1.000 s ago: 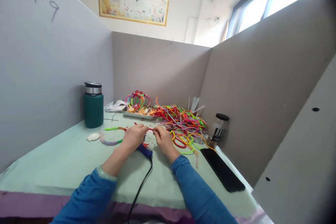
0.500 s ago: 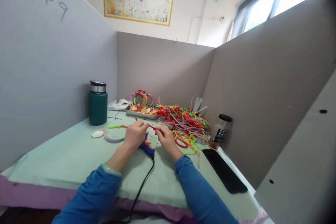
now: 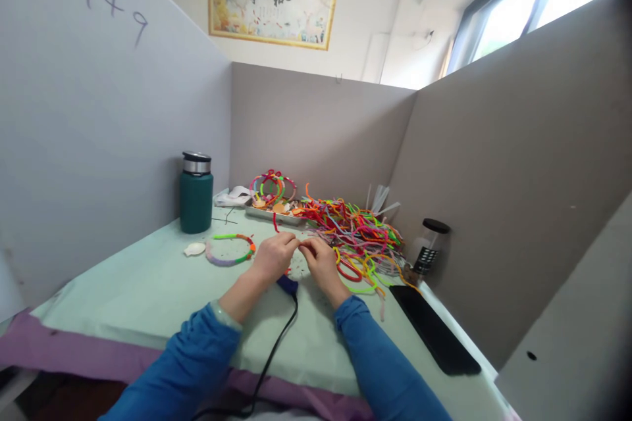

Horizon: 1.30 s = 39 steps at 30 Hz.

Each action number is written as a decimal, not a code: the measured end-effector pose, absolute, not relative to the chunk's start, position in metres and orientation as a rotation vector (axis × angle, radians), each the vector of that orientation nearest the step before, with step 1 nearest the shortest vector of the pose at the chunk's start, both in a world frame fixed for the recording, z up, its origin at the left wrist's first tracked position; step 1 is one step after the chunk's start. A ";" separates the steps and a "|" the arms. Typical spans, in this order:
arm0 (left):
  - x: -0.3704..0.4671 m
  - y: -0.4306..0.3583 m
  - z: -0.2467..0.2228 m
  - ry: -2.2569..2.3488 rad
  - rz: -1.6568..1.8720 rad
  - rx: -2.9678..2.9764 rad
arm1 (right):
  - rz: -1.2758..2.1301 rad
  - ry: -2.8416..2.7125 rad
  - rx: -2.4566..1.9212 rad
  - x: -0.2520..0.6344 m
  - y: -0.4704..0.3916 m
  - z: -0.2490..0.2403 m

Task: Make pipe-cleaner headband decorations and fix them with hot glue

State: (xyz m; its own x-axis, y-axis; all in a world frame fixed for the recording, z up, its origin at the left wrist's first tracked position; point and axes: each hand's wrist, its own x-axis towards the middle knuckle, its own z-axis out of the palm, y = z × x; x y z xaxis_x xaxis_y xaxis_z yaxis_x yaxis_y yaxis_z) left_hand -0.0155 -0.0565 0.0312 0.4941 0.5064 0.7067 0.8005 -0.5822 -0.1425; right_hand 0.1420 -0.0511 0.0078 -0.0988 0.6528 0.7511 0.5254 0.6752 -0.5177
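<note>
A red pipe cleaner sticks up past the fingers of my left hand, which is closed on it. My right hand pinches the same pipe cleaner close by; the fingertips of both hands nearly meet and hide most of it. Left of my hands lies a ring of coloured pipe cleaners in green, orange, purple and pink. Below my left hand, the blue handle of a corded tool shows; its front end is hidden. A pale, flat fish-shaped piece lies beside the ring.
Behind my hands, a metal tray holds small pieces and finished coloured rings. A heap of pipe cleaners spreads to the right. A green bottle, a clear black-lidded jar and a black slab stand or lie around. A black cord runs off the front edge.
My hands have drawn closer together along the red pipe cleaner, whose free end now stands up higher. The ring is less covered by my left hand. The view has shifted slightly left.
</note>
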 end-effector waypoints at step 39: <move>0.009 -0.047 0.032 -1.744 -2.606 -2.640 | 0.114 -1.685 -0.792 0.141 -0.064 0.021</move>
